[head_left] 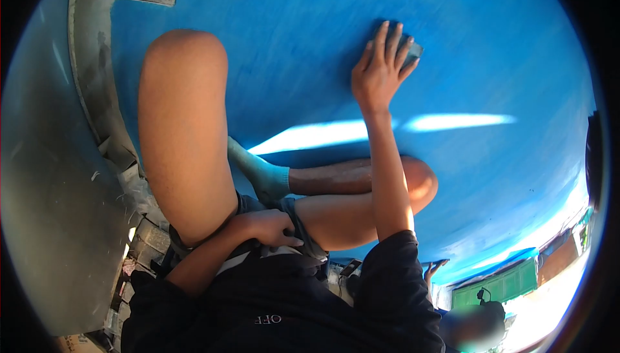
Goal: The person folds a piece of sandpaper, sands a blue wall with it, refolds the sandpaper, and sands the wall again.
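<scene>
My right hand [382,72] is stretched out against a broad blue painted surface [290,69]. Its fingers are spread over a small greyish block [416,50], gripping it against the blue; most of the block is hidden beneath them, and I cannot tell its exact kind. In my lap, my left hand [271,226] rests on dark shorts [309,227] with its fingers loosely bent and apart, and nothing shows in it.
My bent knees and a teal sock [265,175] are close to the blue surface. A grey panel [58,172] stands at left beside rubble [152,240]. Another person [475,327] is at lower right, a hand raised near the blue. Behind is a green panel [500,285].
</scene>
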The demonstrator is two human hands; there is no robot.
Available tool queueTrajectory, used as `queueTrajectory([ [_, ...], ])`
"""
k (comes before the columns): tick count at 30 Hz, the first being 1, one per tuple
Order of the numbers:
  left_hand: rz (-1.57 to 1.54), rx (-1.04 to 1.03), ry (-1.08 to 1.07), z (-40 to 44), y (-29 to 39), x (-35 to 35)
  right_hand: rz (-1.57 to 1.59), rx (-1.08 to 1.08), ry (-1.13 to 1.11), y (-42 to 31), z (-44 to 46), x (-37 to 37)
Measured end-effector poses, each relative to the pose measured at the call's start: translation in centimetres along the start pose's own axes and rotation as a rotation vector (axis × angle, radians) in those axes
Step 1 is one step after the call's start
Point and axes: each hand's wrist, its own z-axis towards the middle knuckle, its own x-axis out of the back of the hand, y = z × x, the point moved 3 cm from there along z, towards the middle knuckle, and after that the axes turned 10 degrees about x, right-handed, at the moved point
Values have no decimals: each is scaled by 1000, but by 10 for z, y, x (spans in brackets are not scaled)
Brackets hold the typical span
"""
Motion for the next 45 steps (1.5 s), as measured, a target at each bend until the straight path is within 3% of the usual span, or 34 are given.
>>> queueTrajectory([
  [1, 7, -5, -4, 2, 0, -1, -9, -2, -1, -2, -9, 3],
  [3, 30, -52, 14, 5, -3, -1, 11, 163, -215, -14, -41, 2],
  [15, 35, -47, 18, 4, -3, -2, 45, 41, -118, -33, -23, -5],
  [17, 37, -58, 19, 4, -2, -1, 54, 104, -156, -34, -35, -6],
  [19, 28, -62, 28, 2, -2, -1, 110, 408, -288, -36, -51, -10],
  [21, 27, -21, 15, 0, -1, 0, 143, 405, -283, -26, -46, -12],
  [25, 43, -71, 26, 3, -2, -1, 49, 217, -184, -2, -17, 1],
  [27, 20, -3, 8, -2, 1, 2, 63, 78, -88, 11, -16, 7],
  [32, 21, -35, 21, 6, -4, -3, 54, 202, -279, -1, -63, 11],
  [43, 40, -34, 34, 6, -4, -2, 75, 78, -112, -27, -26, -4],
  [45, 8, -21, 9, 5, -3, -1, 165, 245, -232, -41, -42, -8],
])
